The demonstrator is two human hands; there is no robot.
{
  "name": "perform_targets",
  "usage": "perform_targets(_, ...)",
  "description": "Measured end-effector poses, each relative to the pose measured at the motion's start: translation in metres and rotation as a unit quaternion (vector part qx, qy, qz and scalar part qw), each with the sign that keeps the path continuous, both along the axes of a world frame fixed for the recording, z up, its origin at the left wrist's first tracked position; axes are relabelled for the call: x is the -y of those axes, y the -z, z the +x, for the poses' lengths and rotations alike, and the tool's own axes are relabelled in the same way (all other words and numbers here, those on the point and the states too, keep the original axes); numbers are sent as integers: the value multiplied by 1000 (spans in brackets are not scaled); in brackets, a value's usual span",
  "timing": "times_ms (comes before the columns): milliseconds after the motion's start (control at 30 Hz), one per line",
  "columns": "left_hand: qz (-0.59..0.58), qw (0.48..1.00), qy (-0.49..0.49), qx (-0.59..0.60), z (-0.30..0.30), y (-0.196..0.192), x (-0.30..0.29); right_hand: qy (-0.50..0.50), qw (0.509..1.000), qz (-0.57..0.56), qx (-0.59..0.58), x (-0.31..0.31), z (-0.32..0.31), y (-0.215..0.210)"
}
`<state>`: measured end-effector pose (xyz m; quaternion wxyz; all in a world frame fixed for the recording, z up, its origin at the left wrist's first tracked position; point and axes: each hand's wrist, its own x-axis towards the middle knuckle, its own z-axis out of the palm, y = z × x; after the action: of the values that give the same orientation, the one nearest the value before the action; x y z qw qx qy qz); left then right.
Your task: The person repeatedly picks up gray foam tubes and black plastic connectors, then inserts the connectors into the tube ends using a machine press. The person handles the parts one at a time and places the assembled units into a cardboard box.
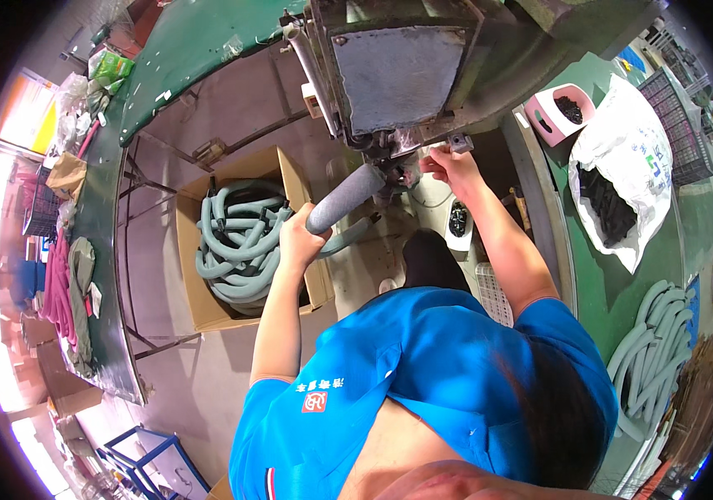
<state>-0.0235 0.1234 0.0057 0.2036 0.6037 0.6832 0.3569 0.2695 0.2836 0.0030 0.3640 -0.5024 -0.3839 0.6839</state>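
Foam tube, grey w/ a rough, speckled surface, is gripped near its lower end by the left hand; fingers are wrapped fully round it. Its upper end is lost among the metal parts under the machine, so exactly where it stops can't be told. Below the hand a thinner pale green hose is seen emerging, ending in a dark tip; whether it runs inside the foam can't be confirmed. Long axis is slanted, from lower left at the hand up to the right toward the machine head.

Right hand is raised at the machine's underside, fingers pinched close together on a small part; what's held is too small & cluttered to make out. Near the left arm, a cardboard box of coiled green hoses is seen on the floor. Rt side: more green hoses on the green counter, partly cut off by the frame edge.
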Motion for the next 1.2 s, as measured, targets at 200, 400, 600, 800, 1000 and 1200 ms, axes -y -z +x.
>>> perform_targets(200, -20, 1000, 3, -19, 1, 4, -1, -38, 999, -5, 21, 25, 26, 18)
perform_targets(400, -11, 1000, 3, -28, -2, 1, -2, -40, 999, 10, 21, 27, 22, 10)
perform_targets(600, -4, 1000, 9, -28, -6, -1, -1, -20, 997, 44, -53, 31, 7, 7)
perform_targets(800, 22, 999, 28, 26, -11, -29, 16, -42, 991, 53, -115, 26, -21, -8)
perform_targets(1000, 27, 998, -56, 11, -58, -39, 74, -80, 976, 62, -194, 23, -51, -29)
perform_targets(1200, -6, 989, -147, -2, -81, -63, 117, -109, 979, 119, -124, 25, -55, -37)
